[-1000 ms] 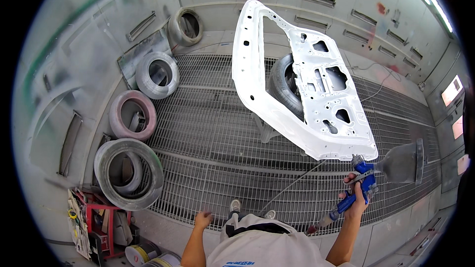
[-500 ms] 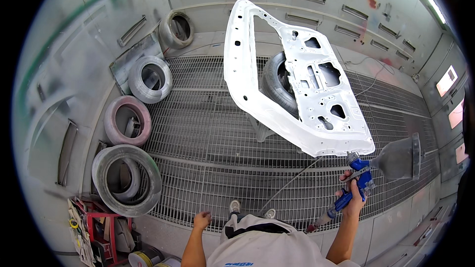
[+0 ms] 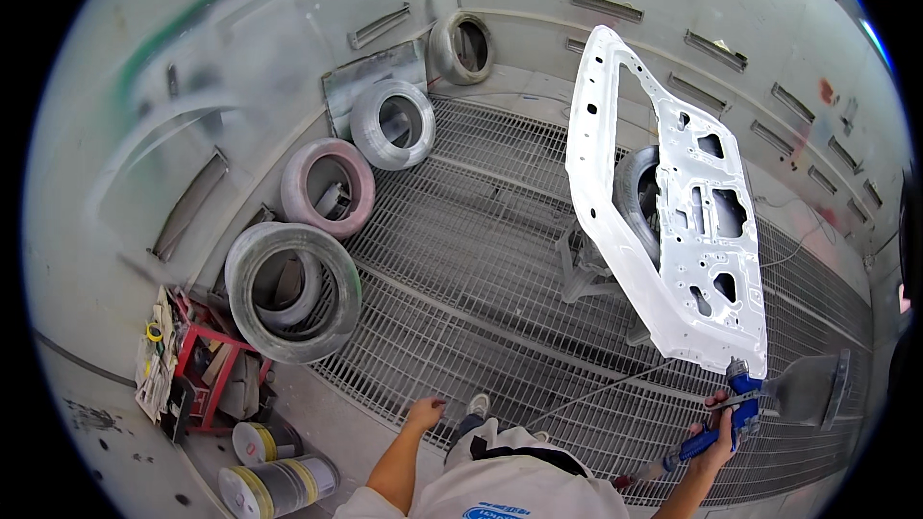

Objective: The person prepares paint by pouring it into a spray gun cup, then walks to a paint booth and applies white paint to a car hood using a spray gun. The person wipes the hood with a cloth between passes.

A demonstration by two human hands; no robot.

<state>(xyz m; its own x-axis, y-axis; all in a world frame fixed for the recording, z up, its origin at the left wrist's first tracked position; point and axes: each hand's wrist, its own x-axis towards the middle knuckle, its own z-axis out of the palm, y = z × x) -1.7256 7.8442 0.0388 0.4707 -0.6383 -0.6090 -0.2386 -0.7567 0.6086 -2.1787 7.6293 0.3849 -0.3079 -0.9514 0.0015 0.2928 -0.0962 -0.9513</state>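
My right hand (image 3: pixel 719 431) is wrapped round the handle of a blue spray gun (image 3: pixel 744 404). Sideways from the gun juts a greyish translucent paint cup (image 3: pixel 810 390), and a hose coupling hangs from the handle's lower end. The gun's nozzle is right by the near lower edge of a white car door shell (image 3: pixel 681 327); whether they touch I cannot tell. My left hand (image 3: pixel 424 412) hangs at my left side over the floor, its fingers curled in, with nothing visible in them. The door rests tilted on a grey stand (image 3: pixel 580 274), partly hidden beneath it.
A tyre (image 3: pixel 632 194) shows through the door's window opening. Along the left wall stand a large grey tyre (image 3: pixel 242 308), a pinkish tyre (image 3: pixel 298 178) and others. Near left are a red rack (image 3: pixel 219 389) and paint cans (image 3: pixel 293 482). Metal grating (image 3: pixel 461 240) covers the floor.
My view has swung left, so the door and tyres appear farther right and the cans show more fully. The spray gun stays in my right hand near the door's lower edge.
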